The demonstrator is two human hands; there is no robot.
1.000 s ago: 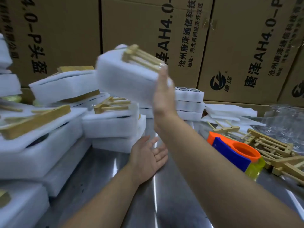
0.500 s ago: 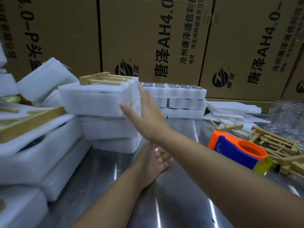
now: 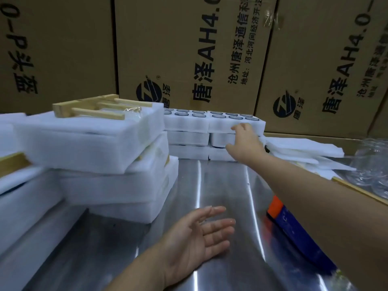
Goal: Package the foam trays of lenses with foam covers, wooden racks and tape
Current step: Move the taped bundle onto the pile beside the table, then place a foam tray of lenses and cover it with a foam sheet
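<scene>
Right hand [image 3: 244, 141] touches blocky white foam tray [image 3: 220, 125]

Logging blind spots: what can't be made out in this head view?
Head view only.
1. Right hand: back faces camera, so grip or mere touch on the top lens tray is unclear.
2. Orange-blue tape dispenser: mostly behind the right forearm.
3. Clear glassware: blurred, cut by right edge.
</scene>
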